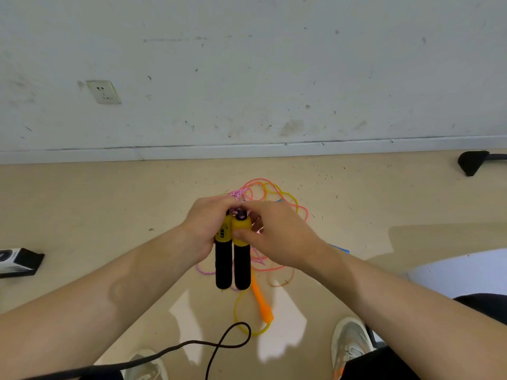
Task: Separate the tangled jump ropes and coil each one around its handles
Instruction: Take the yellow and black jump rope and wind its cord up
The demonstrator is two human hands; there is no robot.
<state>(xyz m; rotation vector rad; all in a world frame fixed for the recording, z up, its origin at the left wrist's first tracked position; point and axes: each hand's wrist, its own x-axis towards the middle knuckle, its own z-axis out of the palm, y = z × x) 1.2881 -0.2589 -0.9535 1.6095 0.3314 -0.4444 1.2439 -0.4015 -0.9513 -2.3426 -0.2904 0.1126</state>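
Two yellow-and-black handles [233, 259] hang side by side, upright, in front of me. My left hand [204, 226] grips their yellow tops from the left. My right hand [277, 231] pinches the right handle's top and the pink braided rope [239, 193] that comes out of it. More of that pink rope lies on the floor under the handles. Behind my hands, a tangle of thin pink and yellow cord [277, 192] rests on the floor. An orange handle [262, 303] with a yellow cord loop lies on the floor below the black grips.
A black cable [219, 344] loops over the floor near my feet. My light shoes [349, 344] stand at the bottom. A black-and-white box [19, 261] sits at the left, a black object [473, 161] by the wall at the right. The wall carries a socket [103, 91].
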